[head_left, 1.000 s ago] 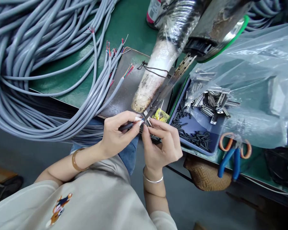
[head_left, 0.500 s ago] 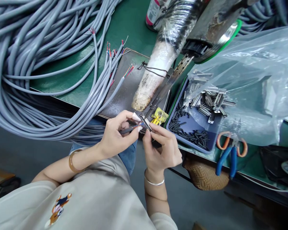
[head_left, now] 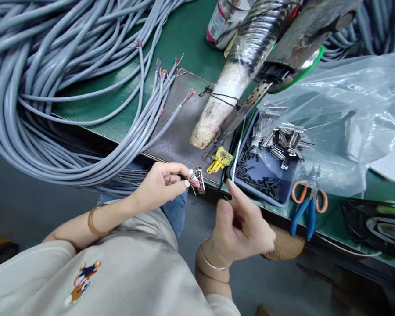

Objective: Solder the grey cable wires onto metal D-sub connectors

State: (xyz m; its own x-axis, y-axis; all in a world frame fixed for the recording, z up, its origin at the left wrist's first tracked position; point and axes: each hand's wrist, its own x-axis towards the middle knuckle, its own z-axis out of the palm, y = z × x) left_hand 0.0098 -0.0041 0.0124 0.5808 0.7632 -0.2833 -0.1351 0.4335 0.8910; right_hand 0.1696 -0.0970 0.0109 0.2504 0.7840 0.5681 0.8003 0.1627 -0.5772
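Note:
My left hand [head_left: 164, 184] pinches the end of a cable by its thin coloured wires [head_left: 193, 179], with white coverings on the fingertips. A metal D-sub connector [head_left: 200, 181] is at the ends of these wires, just past the fingertips and over the table's front edge. My right hand [head_left: 243, 228] is apart from it, to the right, slightly blurred. Its index finger stretches towards the front of a blue tray [head_left: 289, 193], the thumb stands apart and the other fingers curl in; nothing shows between them. Short black tubes [head_left: 266, 186] lie in that tray.
A mounted soldering iron [head_left: 250, 103] and a wrapped duct [head_left: 213, 116] slant down over a dark plate [head_left: 179, 127]. Nearby lie a yellow clip [head_left: 220, 160], bagged metal connectors [head_left: 286, 140], pliers [head_left: 307, 210] and grey cable bundles [head_left: 95, 171]. A black fan-like object [head_left: 378, 224] sits at right.
My right hand has let go of the connector and moved right and nearer my body. The connector stays with my left hand, now turned more face-up. The view has shifted slightly.

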